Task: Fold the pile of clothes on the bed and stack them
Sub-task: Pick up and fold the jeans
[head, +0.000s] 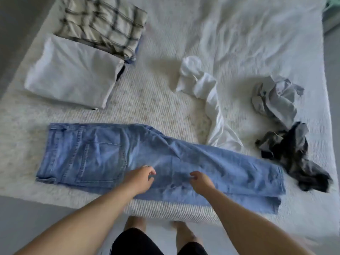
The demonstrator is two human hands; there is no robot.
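Light blue jeans point(103, 153) lie flat across the near edge of the bed, folded lengthwise, waist to the left and leg ends to the right. My left hand point(140, 178) and my right hand point(199, 182) hover over the middle of the jeans with fingers loosely curled and apart, holding nothing. A folded white garment point(73, 76) and a folded checked garment point(103, 24) sit at the far left. A crumpled white garment point(202, 89), a crumpled grey garment point(276, 100) and a dark crumpled garment point(294, 155) lie to the right.
The bed point(156, 100) has a white textured cover, with a rumpled white sheet point(257, 34) at the back right. Its near edge runs just under the jeans. My legs stand on the grey floor point(27, 218) below it.
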